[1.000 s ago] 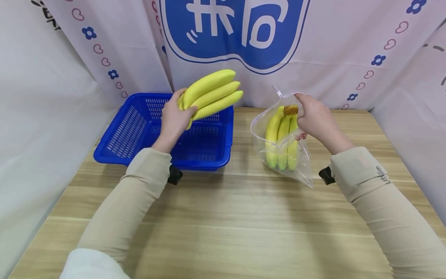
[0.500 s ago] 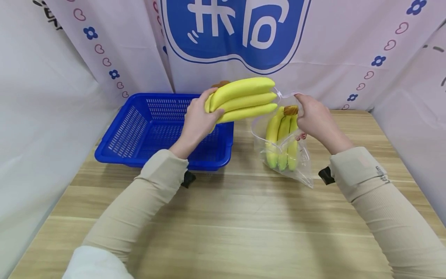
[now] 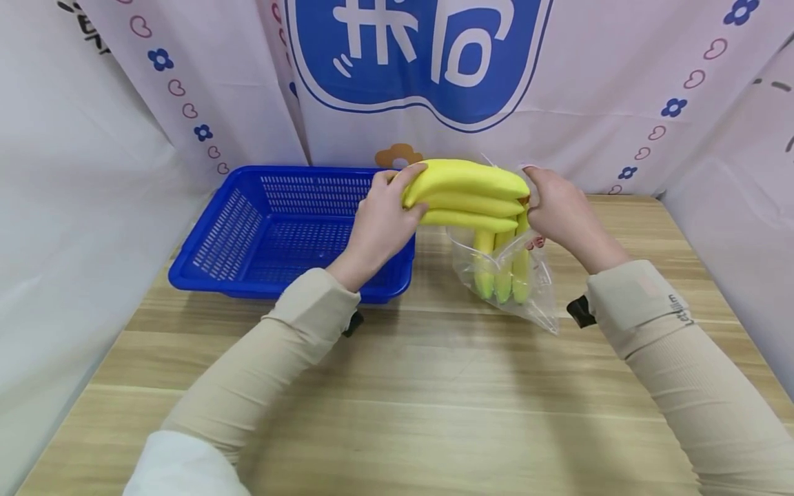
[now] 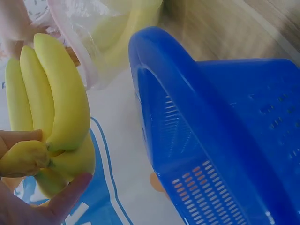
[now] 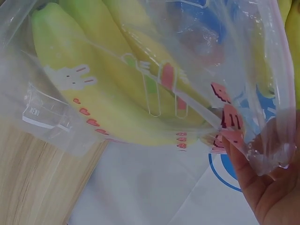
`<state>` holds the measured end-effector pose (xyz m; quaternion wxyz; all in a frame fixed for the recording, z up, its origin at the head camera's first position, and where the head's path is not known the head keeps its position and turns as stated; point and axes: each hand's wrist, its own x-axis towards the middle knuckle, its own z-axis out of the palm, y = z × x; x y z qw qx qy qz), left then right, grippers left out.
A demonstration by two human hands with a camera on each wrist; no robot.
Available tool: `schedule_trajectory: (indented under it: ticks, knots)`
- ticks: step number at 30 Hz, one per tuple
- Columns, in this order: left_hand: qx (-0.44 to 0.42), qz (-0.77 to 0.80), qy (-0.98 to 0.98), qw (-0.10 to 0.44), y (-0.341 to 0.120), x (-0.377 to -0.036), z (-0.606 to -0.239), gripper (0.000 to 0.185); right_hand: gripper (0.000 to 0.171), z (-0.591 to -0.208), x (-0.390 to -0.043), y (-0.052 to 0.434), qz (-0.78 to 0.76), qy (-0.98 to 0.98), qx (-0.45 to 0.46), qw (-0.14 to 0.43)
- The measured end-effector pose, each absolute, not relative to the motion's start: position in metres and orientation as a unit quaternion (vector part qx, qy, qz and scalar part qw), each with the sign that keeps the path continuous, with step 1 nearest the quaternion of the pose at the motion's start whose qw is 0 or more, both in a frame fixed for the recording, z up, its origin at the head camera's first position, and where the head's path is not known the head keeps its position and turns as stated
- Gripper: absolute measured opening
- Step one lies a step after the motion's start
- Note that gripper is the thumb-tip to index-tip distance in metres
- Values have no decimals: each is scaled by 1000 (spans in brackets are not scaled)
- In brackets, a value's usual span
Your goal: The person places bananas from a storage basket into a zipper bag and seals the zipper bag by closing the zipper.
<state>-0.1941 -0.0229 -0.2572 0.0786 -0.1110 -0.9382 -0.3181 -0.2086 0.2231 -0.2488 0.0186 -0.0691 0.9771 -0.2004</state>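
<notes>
In the head view my left hand (image 3: 383, 222) grips a bunch of yellow bananas (image 3: 468, 184) at its stem end. The left wrist view shows thumb and fingers around the stem (image 4: 26, 158). The banana tips reach over the mouth of a clear printed zip bag (image 3: 538, 313), close to my right hand (image 3: 564, 217). That hand pinches the bag's rim and holds it up. Another bunch of bananas (image 3: 484, 275) is inside the bag, its upper part covered by the held bunch in the head view. The right wrist view shows this bagged bunch (image 5: 117, 89) through the plastic.
A blue perforated basket (image 3: 397, 284) stands on the left of the wooden table (image 3: 397, 413), partly behind my left hand and forearm. Behind the table hangs a white cloth (image 3: 577, 89) with a blue emblem. White sheets bound both sides.
My left hand has carried the banana bunch rightward from above the basket to the bag's mouth, and the bunch has tilted nearly level. My right hand and the bag have stayed in place.
</notes>
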Motion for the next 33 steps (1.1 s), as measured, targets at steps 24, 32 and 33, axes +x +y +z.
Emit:
schedule_trajectory:
  ticks: [24, 32, 33]
  knots:
    - [-215, -185, -937, 202, -11, -187, -264, 45, 63, -244, -209, 224, -209, 972, -92, 63]
    - [-255, -176, -919, 243, -10, -184, -271, 43, 69, -243, -209, 224, -214, 972, -77, 64]
    - [-257, -178, -918, 245, -9, -184, -271, 43, 69, -244, -209, 224, -214, 972, -78, 62]
